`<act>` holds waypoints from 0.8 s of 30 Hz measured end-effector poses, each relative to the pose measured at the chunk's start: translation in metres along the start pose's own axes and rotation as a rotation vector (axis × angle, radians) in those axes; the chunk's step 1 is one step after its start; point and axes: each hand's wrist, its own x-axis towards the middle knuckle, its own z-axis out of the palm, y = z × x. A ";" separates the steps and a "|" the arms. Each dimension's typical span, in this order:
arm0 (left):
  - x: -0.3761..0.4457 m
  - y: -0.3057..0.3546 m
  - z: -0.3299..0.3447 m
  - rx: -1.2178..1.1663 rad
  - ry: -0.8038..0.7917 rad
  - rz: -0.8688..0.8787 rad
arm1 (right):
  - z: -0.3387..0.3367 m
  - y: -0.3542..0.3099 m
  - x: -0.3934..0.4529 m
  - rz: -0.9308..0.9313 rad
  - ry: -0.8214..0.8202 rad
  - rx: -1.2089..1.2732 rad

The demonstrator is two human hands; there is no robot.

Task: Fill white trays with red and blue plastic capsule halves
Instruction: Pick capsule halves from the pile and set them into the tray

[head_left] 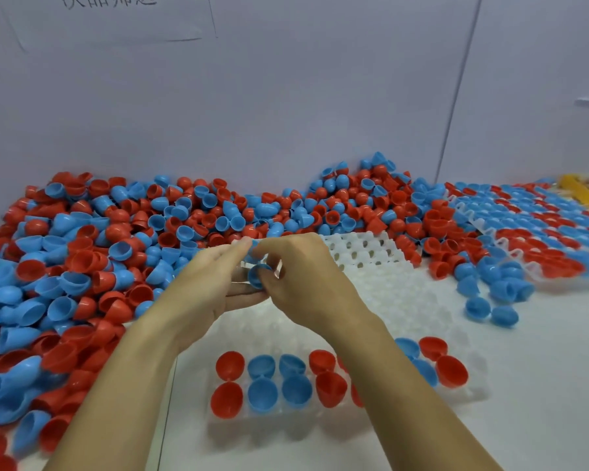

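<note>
A white tray (402,294) lies on the table in front of me. Its two nearest rows hold red and blue capsule halves (262,392), open side up. Above the tray's middle, my left hand (208,287) and my right hand (303,283) meet. Both pinch a blue capsule half (257,275) between their fingertips; another blue piece peeks out above it between the fingers. My forearms hide part of the filled rows.
A large heap of loose red and blue halves (123,239) covers the table's left and back, against a white wall. Filled trays (541,229) stand at the right, with a yellow object (582,195) behind. A few loose blue halves (493,300) lie right of the tray.
</note>
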 end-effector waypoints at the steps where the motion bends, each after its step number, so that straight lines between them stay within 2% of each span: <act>1: 0.000 0.000 0.001 -0.002 -0.015 -0.012 | -0.005 0.000 0.000 0.014 -0.008 0.003; 9: 0.010 -0.004 -0.027 -0.054 0.152 -0.033 | -0.106 0.045 -0.042 0.199 -0.061 -0.150; 13: 0.013 -0.004 -0.038 -0.031 0.223 -0.021 | -0.151 0.082 -0.083 0.409 -0.229 -0.324; 18: 0.013 -0.004 -0.043 0.008 0.259 -0.016 | -0.155 0.095 -0.109 0.532 -0.442 -0.369; 24: 0.008 -0.003 -0.043 0.083 0.272 0.025 | -0.142 0.092 -0.108 0.548 -0.557 -0.474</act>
